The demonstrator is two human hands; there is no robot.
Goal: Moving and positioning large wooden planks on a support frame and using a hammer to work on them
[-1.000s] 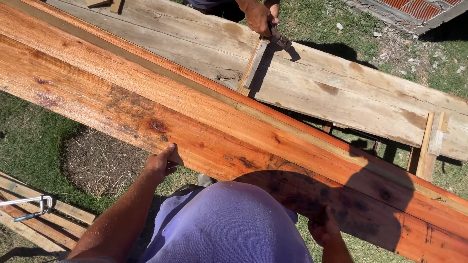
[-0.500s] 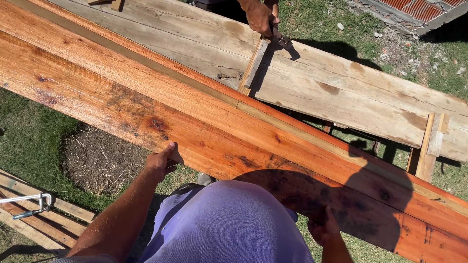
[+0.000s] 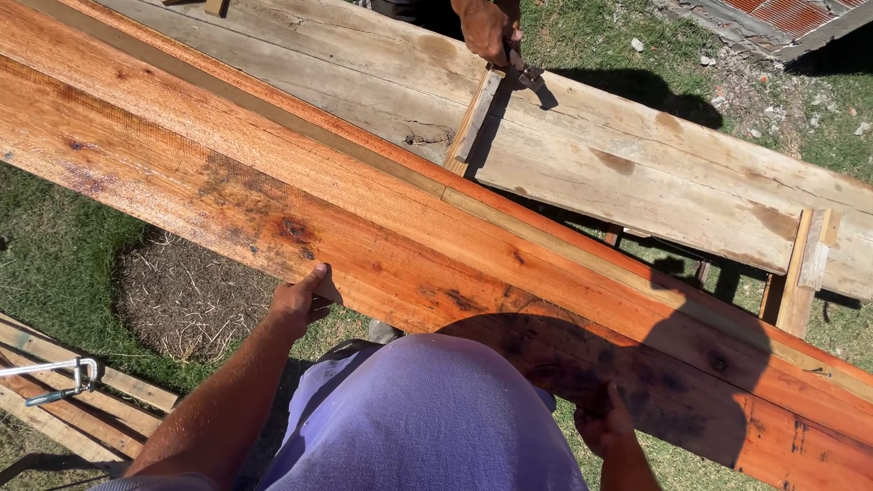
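Observation:
A long reddish-orange wooden plank [image 3: 382,218] runs slantwise across the view from upper left to lower right. My left hand [image 3: 300,300] grips its near lower edge, fingers curled under the wood. My right hand [image 3: 602,423] holds the same edge further right, in the shadow of my body. Beyond the plank lies a wide grey weathered board [image 3: 582,145]. Another person's hand [image 3: 486,29] at the top holds a small dark metal tool [image 3: 526,73] against a thin wooden strip [image 3: 473,118] on that board.
Grass and a patch of dry straw [image 3: 182,300] lie below the plank. Several thin wooden slats [image 3: 64,400] with a metal clamp [image 3: 64,380] sit at lower left. A wooden upright [image 3: 800,273] stands at right; corrugated red sheeting [image 3: 782,14] shows at top right.
Both my hands stay on the plank's near edge. The other person's hand with the tool has barely shifted on the grey board.

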